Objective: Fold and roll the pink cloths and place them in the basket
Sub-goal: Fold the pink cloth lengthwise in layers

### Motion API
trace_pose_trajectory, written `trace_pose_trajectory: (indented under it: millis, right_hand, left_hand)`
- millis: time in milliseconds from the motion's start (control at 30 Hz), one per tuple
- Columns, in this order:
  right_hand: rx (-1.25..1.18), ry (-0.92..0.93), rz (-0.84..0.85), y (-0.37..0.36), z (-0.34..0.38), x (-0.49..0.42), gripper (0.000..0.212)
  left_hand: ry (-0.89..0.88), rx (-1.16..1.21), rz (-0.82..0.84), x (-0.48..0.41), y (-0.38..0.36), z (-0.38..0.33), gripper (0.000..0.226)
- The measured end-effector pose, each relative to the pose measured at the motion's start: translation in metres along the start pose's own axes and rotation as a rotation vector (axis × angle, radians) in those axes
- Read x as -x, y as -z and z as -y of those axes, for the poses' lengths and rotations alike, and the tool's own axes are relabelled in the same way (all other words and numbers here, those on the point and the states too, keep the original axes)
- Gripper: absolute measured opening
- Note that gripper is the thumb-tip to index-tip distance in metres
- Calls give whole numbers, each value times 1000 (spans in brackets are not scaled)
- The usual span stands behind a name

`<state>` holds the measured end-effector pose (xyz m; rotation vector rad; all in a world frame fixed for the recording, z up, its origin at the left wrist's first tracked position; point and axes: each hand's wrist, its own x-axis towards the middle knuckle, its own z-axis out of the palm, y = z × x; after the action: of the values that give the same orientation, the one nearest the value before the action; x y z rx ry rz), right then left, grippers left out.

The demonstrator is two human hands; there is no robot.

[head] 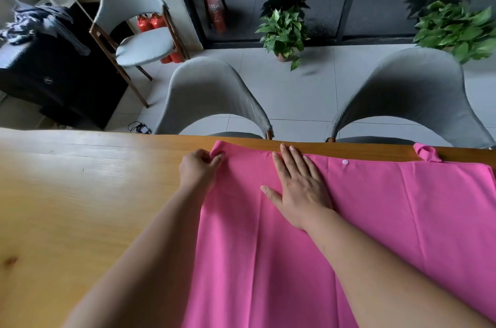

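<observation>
One cloth, spread flat, far-left corner in hand

Item: pink cloth, lying open on the table. Its far edge runs along the table's far edge, and its near and right parts pass out of view. Fold creases run from near to far. The long axis cannot be told for certain, though the sheet seems to reach furthest to the right.

Fittings: white snap just inside the far edge; pink loop at the far-right corner, lying on bare wood.

Left hand: at the cloth's left edge, fingers curled and pinching the far-left corner, which is lifted a little.

Right hand: flat on the cloth, fingers straight and pointing away from the person, pressing the fabric down just right of the left hand and grasping nothing.

Key relation: the bulk of the cloth lies to the right of the pinched corner, with the flat hand between the two. The left hand is the nearer to the free edge, so a first fold would likely carry that corner rightward over the pressing hand's line.

Progress, as judged: early, with no roll yet formed.

Basket: not in view
</observation>
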<state>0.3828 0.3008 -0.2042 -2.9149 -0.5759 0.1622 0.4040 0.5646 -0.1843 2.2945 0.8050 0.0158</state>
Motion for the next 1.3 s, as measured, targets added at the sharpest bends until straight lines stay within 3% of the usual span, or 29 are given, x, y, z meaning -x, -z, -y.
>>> trace_pose_trajectory:
  millis: [100, 167, 333, 533, 667, 800, 1067, 1300]
  right_hand:
    - [5, -2, 0, 0, -1, 2, 91]
    - [5, -5, -15, 0, 0, 1, 92]
    - [2, -6, -27, -2, 1, 1, 92]
    - [18, -21, -33, -2, 2, 2, 94]
    - [42, -59, -47, -3, 1, 2, 97]
    - [52, -60, -44, -4, 1, 2, 96]
    - [34, -63, -49, -4, 2, 1, 91]
    - [41, -59, -41, -4, 1, 0, 87]
  left_hand:
    - [-89, -199, 121, -3, 2, -5, 44]
    - [-85, -200, 165, -11, 7, -5, 41]
    - [-140, -167, -7, -6, 10, -6, 31]
    - [-51, -118, -107, 0, 3, 0, 35]
    - [-42, -181, 109, -3, 7, -11, 54]
    - [-34, -180, 273, -18, 19, -19, 39]
    - [-94, -128, 10, -16, 19, -4, 34]
    - [-83, -91, -96, -4, 12, -1, 28]
